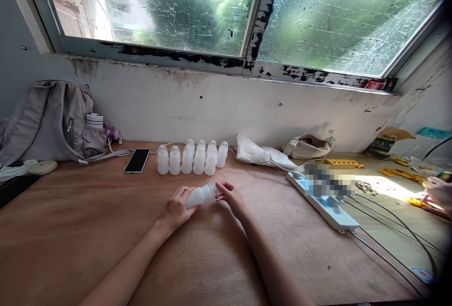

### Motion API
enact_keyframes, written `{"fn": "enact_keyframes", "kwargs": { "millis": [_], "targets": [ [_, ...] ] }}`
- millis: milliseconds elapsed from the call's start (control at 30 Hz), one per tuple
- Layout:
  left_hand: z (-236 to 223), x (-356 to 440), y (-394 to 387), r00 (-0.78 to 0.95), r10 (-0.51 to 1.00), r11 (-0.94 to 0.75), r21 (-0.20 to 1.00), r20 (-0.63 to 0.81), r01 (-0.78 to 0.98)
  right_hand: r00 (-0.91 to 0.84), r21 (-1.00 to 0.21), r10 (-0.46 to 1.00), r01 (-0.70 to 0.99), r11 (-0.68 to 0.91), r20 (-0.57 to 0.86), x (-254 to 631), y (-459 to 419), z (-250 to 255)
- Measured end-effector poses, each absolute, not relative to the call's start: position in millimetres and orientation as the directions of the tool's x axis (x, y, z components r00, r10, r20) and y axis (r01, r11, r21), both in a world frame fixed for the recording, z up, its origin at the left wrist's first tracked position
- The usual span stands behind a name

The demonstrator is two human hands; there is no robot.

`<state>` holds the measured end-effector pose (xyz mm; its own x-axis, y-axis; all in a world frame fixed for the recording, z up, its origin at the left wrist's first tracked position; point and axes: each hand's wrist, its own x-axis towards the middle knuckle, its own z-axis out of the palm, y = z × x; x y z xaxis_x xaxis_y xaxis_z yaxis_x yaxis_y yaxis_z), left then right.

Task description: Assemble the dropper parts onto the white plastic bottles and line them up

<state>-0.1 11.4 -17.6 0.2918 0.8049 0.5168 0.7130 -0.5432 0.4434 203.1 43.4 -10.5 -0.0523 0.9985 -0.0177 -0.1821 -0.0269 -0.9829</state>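
My left hand (177, 209) is closed around a frosted white plastic bottle (197, 197), held tilted just above the wooden table (197, 259). The bottle's clear cap (211, 189) points to the right. At that cap end is my right hand (231, 197), its thumb and fingers pinched on the tip of the cap. Several similar white bottles (174, 160) with clear caps stand upright in a cluster behind my hands.
A phone (137, 161) lies left of the bottles, near a grey backpack (52, 117). A white padded pouch (261, 152) and a beige bag (307, 146) lie along the wall. A power strip (328, 209) with cables sits right. Another person's hand (438, 190) shows at the far right.
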Motion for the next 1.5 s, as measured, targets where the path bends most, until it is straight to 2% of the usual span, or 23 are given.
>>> {"fn": "enact_keyframes", "kwargs": {
  "millis": [233, 467, 600, 700, 800, 900, 1033, 1133, 1367, 1500],
  "targets": [
    [-16, 0, 10, 0.326, 0.788, -0.569, 0.414, 0.523, 0.710, 0.037, -0.999, 0.999, 0.040, -0.010, -0.009, 202, 41, -9],
    [-16, 0, 10, 0.333, 0.795, -0.566, 0.422, 0.507, 0.708, 0.092, -0.968, 0.990, 0.239, 0.081, 0.106, 202, 40, -11],
    [-14, -2, 9, 0.363, 0.785, -0.597, 0.455, 0.501, 0.661, 0.077, -0.943, 0.978, 0.287, 0.167, 0.196, 203, 40, -8],
    [-12, -5, 9, 0.416, 0.768, -0.634, 0.490, 0.487, 0.598, -0.015, -0.958, 0.984, 0.227, 0.176, 0.177, 202, 38, -5],
    [-10, -9, 10, 0.467, 0.750, -0.662, 0.522, 0.469, 0.538, -0.160, -0.988, 0.986, 0.139, 0.063, 0.041, 200, 34, -4],
    [-7, -12, 10, 0.497, 0.729, -0.684, 0.536, 0.472, 0.495, -0.281, -0.996, 0.959, 0.090, 0.006, -0.019, 196, 28, -2],
    [1, -13, 6, 0.541, 0.699, -0.707, 0.561, 0.468, 0.429, -0.336, -0.998, 0.941, -0.043, -0.044, -0.027, 192, 22, 1],
    [6, -11, 2, 0.534, 0.713, -0.693, 0.568, 0.453, 0.443, -0.385, -0.988, 0.921, -0.113, -0.109, -0.058, 191, 21, 1],
    [8, -7, -2, 0.503, 0.728, -0.684, 0.546, 0.466, 0.483, -0.459, -0.959, 0.887, -0.230, -0.167, -0.045, 186, 23, -5],
    [8, -7, -3, 0.513, 0.700, -0.714, 0.488, 0.496, 0.502, -0.481, -0.948, 0.876, -0.258, -0.184, -0.039, 185, 20, -3]
  ]
}}
